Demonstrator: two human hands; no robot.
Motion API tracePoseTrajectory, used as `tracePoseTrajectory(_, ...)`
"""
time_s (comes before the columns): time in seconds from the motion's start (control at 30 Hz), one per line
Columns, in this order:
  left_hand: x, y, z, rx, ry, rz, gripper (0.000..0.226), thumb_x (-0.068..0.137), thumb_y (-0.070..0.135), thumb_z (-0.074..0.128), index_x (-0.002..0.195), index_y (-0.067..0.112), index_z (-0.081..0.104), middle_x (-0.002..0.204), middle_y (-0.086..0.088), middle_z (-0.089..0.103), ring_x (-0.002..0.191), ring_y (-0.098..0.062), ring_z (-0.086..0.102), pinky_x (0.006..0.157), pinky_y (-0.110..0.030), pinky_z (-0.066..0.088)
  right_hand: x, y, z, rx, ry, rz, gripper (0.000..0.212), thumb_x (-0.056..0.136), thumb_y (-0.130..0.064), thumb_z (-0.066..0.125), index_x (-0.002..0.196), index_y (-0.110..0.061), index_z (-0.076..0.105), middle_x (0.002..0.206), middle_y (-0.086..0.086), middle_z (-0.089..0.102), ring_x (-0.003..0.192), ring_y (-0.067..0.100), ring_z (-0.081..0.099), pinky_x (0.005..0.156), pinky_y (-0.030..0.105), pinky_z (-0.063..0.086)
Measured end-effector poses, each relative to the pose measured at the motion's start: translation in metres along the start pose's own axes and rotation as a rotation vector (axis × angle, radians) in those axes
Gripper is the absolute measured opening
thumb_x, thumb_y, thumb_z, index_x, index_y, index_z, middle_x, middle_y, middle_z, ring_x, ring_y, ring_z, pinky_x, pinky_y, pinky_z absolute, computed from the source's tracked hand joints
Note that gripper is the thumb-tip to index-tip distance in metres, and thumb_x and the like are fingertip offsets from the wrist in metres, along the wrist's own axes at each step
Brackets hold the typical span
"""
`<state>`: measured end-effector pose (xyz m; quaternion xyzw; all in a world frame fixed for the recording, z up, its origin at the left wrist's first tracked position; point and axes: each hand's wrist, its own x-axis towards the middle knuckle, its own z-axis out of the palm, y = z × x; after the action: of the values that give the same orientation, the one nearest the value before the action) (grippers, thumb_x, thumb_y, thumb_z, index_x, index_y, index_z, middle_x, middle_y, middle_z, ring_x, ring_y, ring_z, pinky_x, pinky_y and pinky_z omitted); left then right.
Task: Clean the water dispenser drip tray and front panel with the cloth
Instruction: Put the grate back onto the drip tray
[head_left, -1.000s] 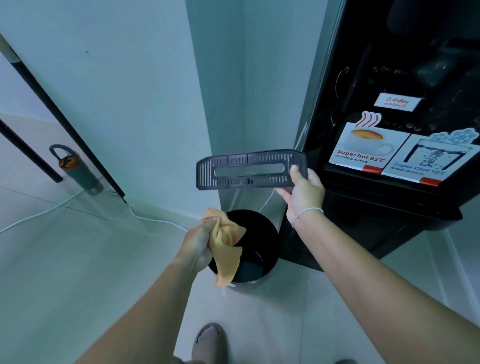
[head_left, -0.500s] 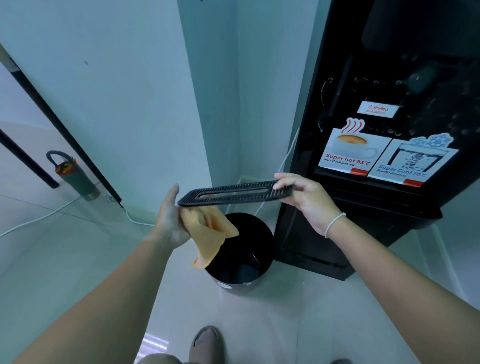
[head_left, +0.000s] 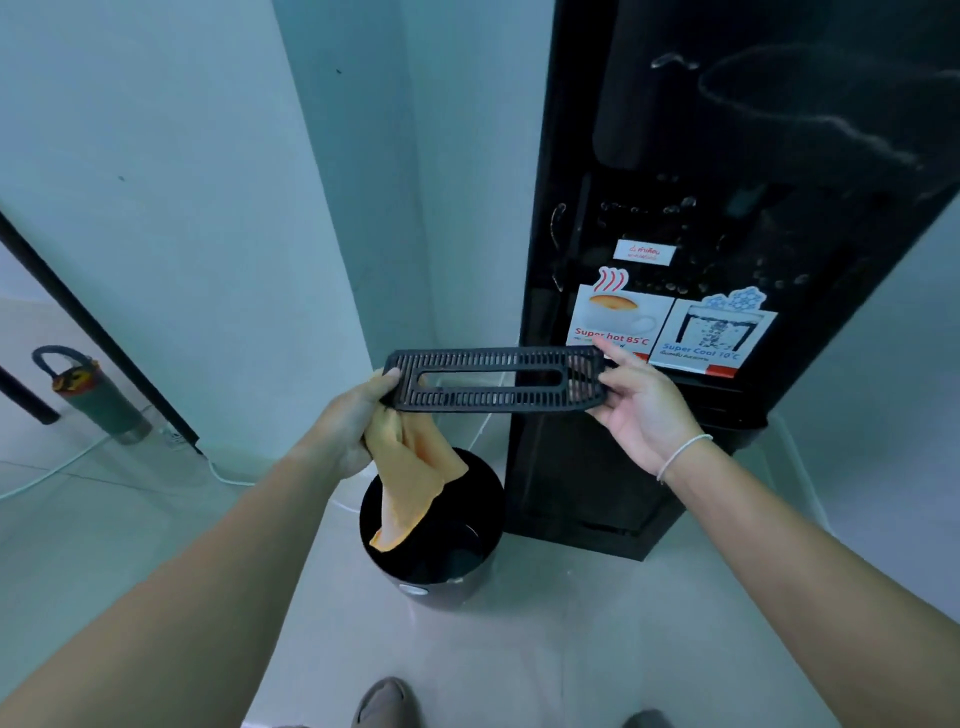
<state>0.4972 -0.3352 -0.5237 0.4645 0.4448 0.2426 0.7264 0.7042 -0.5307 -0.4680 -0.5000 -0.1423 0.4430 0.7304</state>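
I hold the black slotted drip tray grille (head_left: 493, 397) level in front of me, one hand at each end. My left hand (head_left: 353, 421) pinches its left end and also grips an orange cloth (head_left: 410, 478), which hangs down below the grille. My right hand (head_left: 639, 405) grips the grille's right end with thumb on top and fingers under it. The tall black water dispenser (head_left: 701, 156) stands right behind, its glossy front panel streaked, with hot and cold stickers (head_left: 670, 327) just above the grille.
A round black bin (head_left: 447, 566) stands on the tiled floor under the cloth, left of the dispenser's base. A green bottle (head_left: 98, 400) and a white cable (head_left: 223, 470) lie by the wall at left. My feet (head_left: 384, 704) show at the bottom edge.
The grille has risen and shifted right, toward the dispenser front. My left hand, still holding the cloth, has taken hold of the grille's left end.
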Motion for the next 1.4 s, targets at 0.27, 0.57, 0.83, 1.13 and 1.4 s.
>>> tracePoseTrajectory(0.27, -0.002, 0.013, 0.069, 0.059, 0.018, 0.016, 0.011, 0.093, 0.02, 0.055, 0.088, 0.012, 0.059, 0.082, -0.011, 0.062, 0.068, -0.023, 0.059, 0.06, -0.027, 0.051, -0.002, -0.021, -0.039, -0.121, 0.414, -0.079, 0.038, 0.089, 0.007, 0.05, 0.126, 0.002, 0.051, 0.119, 0.018, 0.06, 0.095, 0.026, 0.063, 0.08, 0.036, 0.053)
tracePoseTrajectory(0.57, 0.01, 0.015, 0.121, 0.284, -0.048, -0.007, 0.002, 0.088, 0.007, 0.063, 0.086, 0.007, 0.064, 0.083, -0.012, 0.065, 0.069, -0.025, 0.061, 0.066, -0.034, 0.052, 0.005, -0.032, -0.088, -0.505, 0.754, -0.09, 0.025, 0.086, -0.008, 0.06, 0.11, -0.013, 0.065, 0.101, 0.005, 0.064, 0.047, 0.016, 0.049, 0.037, 0.016, 0.045)
tracePoseTrajectory(0.83, 0.029, -0.004, 0.147, 0.286, 0.008, -0.003, 0.013, 0.08, 0.012, 0.073, 0.083, 0.008, 0.061, 0.078, -0.012, 0.061, 0.064, -0.026, 0.058, 0.069, -0.035, 0.051, 0.01, -0.031, -0.108, -0.78, 0.865, -0.136, 0.026, 0.087, -0.016, 0.058, 0.111, -0.012, 0.067, 0.118, 0.008, 0.067, 0.105, 0.029, 0.061, 0.08, 0.024, 0.04)
tracePoseTrajectory(1.13, 0.03, -0.011, 0.159, 0.254, -0.012, -0.057, 0.023, 0.078, 0.022, 0.076, 0.091, 0.01, 0.061, 0.09, -0.017, 0.064, 0.071, -0.03, 0.062, 0.069, -0.041, 0.055, 0.012, -0.027, -0.125, -0.848, 0.909, -0.153, 0.02, 0.087, -0.016, 0.056, 0.102, -0.015, 0.069, 0.118, 0.012, 0.059, 0.097, 0.031, 0.06, 0.074, 0.024, 0.037)
tracePoseTrajectory(1.4, 0.03, -0.011, 0.157, 0.306, -0.077, -0.184, 0.048, 0.077, 0.04, 0.074, 0.112, 0.009, 0.061, 0.111, -0.02, 0.066, 0.083, -0.034, 0.065, 0.076, -0.046, 0.057, 0.02, -0.02, -0.138, -0.582, 0.832, -0.018, 0.028, 0.087, -0.029, 0.058, 0.103, -0.007, 0.065, 0.081, 0.011, 0.062, 0.08, 0.03, 0.057, 0.087, 0.045, 0.053)
